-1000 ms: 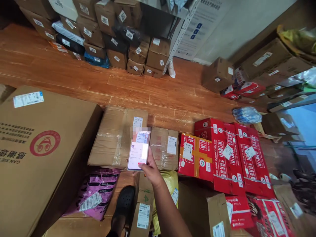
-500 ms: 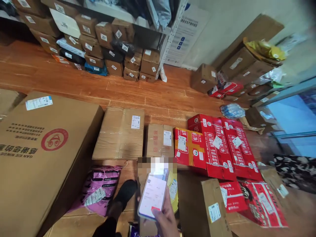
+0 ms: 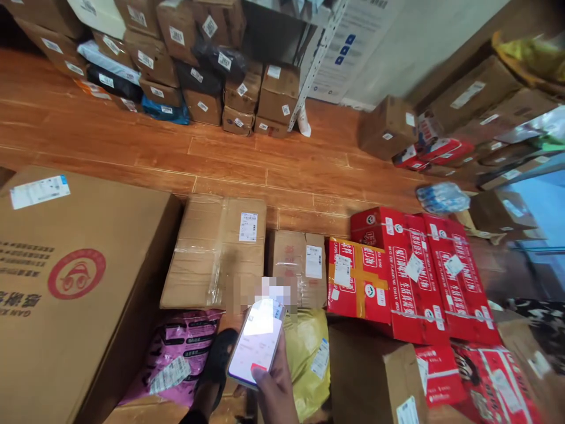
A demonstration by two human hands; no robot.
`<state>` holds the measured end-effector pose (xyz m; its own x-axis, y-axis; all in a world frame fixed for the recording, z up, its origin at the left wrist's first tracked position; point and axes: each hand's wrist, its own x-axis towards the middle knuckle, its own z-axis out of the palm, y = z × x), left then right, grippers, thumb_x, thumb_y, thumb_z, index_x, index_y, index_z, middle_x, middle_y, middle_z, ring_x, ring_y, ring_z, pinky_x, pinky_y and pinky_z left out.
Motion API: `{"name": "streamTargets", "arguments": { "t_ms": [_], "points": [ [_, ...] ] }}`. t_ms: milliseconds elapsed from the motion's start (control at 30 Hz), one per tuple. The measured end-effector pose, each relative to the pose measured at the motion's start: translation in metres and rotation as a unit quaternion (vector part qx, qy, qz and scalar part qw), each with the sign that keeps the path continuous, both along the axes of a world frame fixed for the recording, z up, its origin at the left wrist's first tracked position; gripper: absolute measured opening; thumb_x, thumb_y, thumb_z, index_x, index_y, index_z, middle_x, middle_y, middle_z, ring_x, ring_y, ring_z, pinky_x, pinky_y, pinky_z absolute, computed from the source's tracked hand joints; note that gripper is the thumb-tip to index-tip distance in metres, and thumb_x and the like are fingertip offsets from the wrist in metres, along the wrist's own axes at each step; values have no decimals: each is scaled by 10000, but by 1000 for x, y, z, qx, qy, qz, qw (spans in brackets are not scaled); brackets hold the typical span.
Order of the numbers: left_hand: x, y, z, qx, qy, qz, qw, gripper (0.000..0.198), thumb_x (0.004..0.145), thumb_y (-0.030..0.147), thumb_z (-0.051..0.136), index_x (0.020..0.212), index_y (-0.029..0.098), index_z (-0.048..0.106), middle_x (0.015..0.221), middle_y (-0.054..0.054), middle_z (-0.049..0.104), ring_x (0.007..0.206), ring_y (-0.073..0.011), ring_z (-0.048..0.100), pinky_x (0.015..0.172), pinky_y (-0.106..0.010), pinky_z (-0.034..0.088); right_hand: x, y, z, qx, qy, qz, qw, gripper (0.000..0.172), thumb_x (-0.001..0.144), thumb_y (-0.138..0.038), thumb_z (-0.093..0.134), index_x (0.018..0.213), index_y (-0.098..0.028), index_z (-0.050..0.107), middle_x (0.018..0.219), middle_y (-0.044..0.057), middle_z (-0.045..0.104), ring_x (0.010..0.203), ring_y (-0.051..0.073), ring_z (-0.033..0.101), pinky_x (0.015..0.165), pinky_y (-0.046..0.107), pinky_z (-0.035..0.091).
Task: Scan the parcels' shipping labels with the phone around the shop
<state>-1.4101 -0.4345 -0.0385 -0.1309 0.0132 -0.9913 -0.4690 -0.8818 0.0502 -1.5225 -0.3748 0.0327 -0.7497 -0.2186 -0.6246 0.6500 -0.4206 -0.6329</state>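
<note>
A: The phone (image 3: 253, 350) has shifted left since half a second ago, baring more of the yellow bag (image 3: 306, 353).

B: Any writing, from the left?

A: The big box (image 3: 115, 235) carries upside-down Chinese print, part of "GAN XIE" and a red face logo (image 3: 76, 274). The purple bag (image 3: 188, 344) has black bands and a white label (image 3: 170, 375), too small to read.

B: And the phone?

A: Tilted, its screen mostly white with glare and a red button; its top end is blurred. It's held between the shoe (image 3: 219, 356) and the yellow bag.

B: Hands?

A: The right hand (image 3: 276, 386) is clasped round it, thumb by the red button. The left is out of sight; I can't tell its state.

B: Further right?

A: Red boxes (image 3: 417, 294), reading "FLAVORING" among Chinese characters.
</note>
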Motion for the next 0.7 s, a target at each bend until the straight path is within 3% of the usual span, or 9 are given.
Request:
{"name": "streamTargets", "arguments": {
  "t_ms": [100,200,333,533,700],
  "points": [
    [-37,-15,-26,-43,40,32,998,203,775,346,672,974,314,661,841,14,706,931,-227,679,631,-319,555,-12,-9,-2,10,-4,-16,1000,914,666,-324,770,1442,-270,290,1088,64,707,1044,271,647,928,457,506],
    [-50,-23,-41,-90,97,66,989,194,762,259,669,955,268,677,838,17,719,873,-206,696,647,-308,552,-16,-12,-6,27,0,-22,999,929,643,-321,786,1434,-271,300,1126,69,693,1110,283,614,955,476,487],
    [-43,-22,-59,-73,125,93,985,209,819,246,552,976,284,685,924,51,716,914,-244,688,626,-355,539,-15,-13,-8,39,1,-7,999,953,641,-342,777,1445,-272,271,1121,55,691,1137,296,594,991,504,458],
    [-12,-12,-89,3,50,109,993,312,867,291,409,1030,356,667,904,54,692,894,-303,683,540,-370,504,-6,-7,-8,47,-11,-8,999,932,635,-303,764,1436,-266,288,1208,77,654,1171,300,574,991,471,460],
    [-5,-17,-88,-9,65,91,994,346,867,282,367,1042,364,654,925,54,688,880,-293,687,494,-343,494,-12,-8,3,42,-4,12,999,919,643,-255,745,1436,-277,282,1217,67,657,1104,267,620,975,428,474]
  ]
}}
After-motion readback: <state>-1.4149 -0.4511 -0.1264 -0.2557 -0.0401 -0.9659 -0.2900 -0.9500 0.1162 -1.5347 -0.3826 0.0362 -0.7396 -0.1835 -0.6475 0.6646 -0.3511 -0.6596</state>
